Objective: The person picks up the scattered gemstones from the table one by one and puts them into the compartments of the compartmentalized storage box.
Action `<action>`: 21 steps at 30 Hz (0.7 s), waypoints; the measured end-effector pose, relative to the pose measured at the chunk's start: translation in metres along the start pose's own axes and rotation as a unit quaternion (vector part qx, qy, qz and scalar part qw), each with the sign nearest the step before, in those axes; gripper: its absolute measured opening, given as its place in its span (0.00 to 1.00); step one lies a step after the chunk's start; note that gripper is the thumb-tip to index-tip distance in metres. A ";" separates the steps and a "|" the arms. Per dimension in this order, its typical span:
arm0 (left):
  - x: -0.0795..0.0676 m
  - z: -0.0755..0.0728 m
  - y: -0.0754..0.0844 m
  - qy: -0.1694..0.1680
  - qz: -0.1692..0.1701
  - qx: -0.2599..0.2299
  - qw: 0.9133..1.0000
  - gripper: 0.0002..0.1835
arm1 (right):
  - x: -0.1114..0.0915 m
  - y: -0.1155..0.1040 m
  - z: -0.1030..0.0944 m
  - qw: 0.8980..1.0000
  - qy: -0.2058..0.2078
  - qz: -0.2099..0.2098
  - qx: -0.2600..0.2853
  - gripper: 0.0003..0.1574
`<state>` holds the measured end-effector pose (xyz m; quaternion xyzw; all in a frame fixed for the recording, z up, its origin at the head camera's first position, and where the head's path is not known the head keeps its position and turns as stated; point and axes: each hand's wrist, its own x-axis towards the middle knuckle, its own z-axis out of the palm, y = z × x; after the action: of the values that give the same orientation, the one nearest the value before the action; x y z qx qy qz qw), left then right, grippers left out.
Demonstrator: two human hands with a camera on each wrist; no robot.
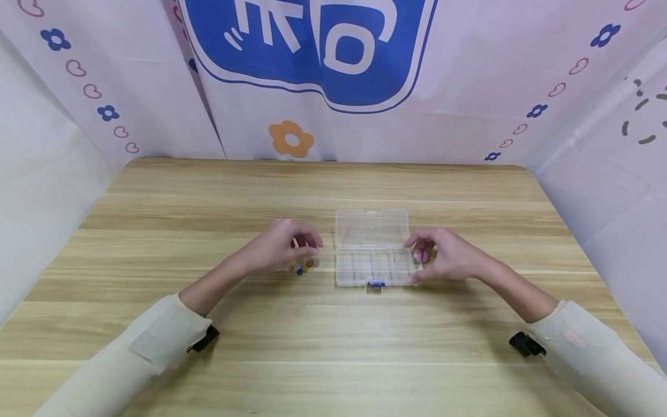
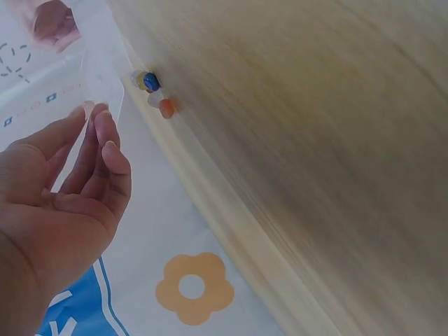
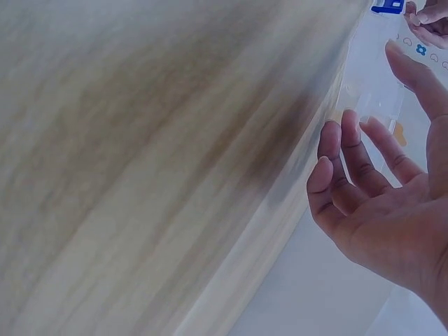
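My left hand [image 1: 289, 246] is raised just left of the clear plastic compartment box [image 1: 363, 277]. In the left wrist view, its thumb and fingertips pinch a small pale, see-through bead [image 2: 89, 106]. Below that hand, several small beads lie on the table, among them a blue bead [image 1: 299, 270] and an orange bead [image 1: 310, 264]. The box lies with its lid [image 1: 372, 227] folded back and its blue latch [image 1: 376, 284] towards me. Holding the box's right end is my right hand [image 1: 445, 253], thumb at the front corner and fingers by the back one.
The wooden table [image 1: 312, 347] runs back to a white printed cloth [image 1: 448, 136], with more cloth at both sides. Dark wrist devices [image 1: 527, 344] sit under both sleeves.
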<state>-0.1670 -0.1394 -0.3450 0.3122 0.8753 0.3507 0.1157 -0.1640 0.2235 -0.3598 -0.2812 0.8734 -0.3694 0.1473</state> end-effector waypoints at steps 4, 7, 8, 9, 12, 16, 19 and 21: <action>0.000 0.000 -0.001 -0.001 0.001 -0.003 1.000 0.04 | 0.000 -0.001 0.000 1.000 -0.001 0.000 0.001 0.37; 0.001 0.000 0.000 0.000 0.000 -0.006 1.000 0.03 | -0.001 -0.001 0.000 1.000 -0.001 0.000 0.001 0.38; 0.001 0.000 0.000 0.001 0.000 -0.008 1.000 0.03 | -0.001 -0.001 0.000 1.000 -0.001 0.000 0.001 0.37; 0.001 0.001 0.000 0.002 0.000 -0.010 1.000 0.02 | 0.000 0.000 0.000 1.000 -0.001 -0.001 0.000 0.37; 0.003 0.001 0.001 0.004 -0.002 -0.014 1.000 0.02 | 0.000 0.000 0.000 1.000 0.000 -0.003 -0.002 0.37; 0.006 0.003 0.003 0.003 -0.003 -0.025 1.000 0.02 | 0.001 0.002 -0.001 1.000 0.000 -0.004 -0.009 0.36; 0.008 0.004 0.004 0.005 -0.002 -0.033 0.999 0.02 | 0.001 0.003 0.000 1.000 -0.001 0.001 -0.014 0.36; 0.009 0.005 0.006 0.008 -0.001 -0.038 0.999 0.03 | 0.001 0.004 0.000 1.000 -0.002 0.001 -0.018 0.36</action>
<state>-0.1696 -0.1277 -0.3443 0.3042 0.8625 0.3861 0.1206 -0.1666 0.2250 -0.3623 -0.2838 0.8796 -0.3533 0.1447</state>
